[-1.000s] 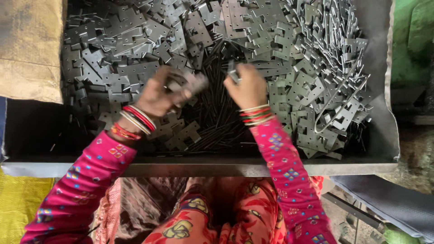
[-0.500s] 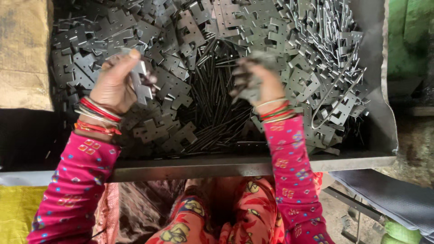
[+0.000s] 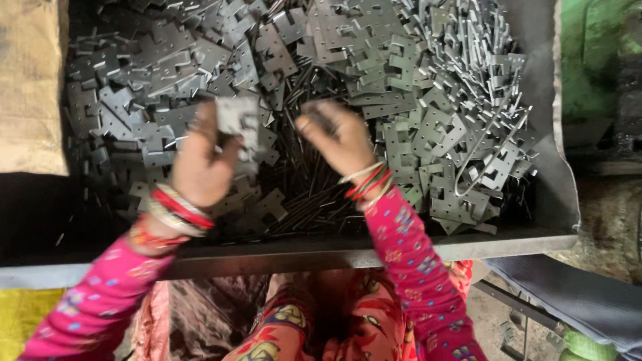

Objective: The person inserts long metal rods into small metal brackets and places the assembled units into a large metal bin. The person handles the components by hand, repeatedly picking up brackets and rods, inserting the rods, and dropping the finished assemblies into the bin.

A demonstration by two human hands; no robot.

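My left hand [image 3: 200,164] is raised over the tray and grips a flat grey metal hinge plate [image 3: 239,124] between thumb and fingers. My right hand [image 3: 338,137] hovers just right of it, fingers curled; motion blur hides whether a thin dark pin sits in them. Below both hands lies a heap of thin dark metal pins [image 3: 314,194]. Piles of grey notched hinge plates [image 3: 408,87] fill the metal tray [image 3: 401,249] around them. Both wrists wear red and white bangles over pink patterned sleeves.
A tan sack [image 3: 30,87] lies at the left. A green object [image 3: 592,60] stands at the right beyond the tray wall. A yellow cloth [image 3: 20,321] sits at lower left, and a dark grey sheet [image 3: 568,297] at lower right.
My hands were together, then spread apart to the piles on either side. Now they come back toward the middle, the left one carrying a hinge plate.
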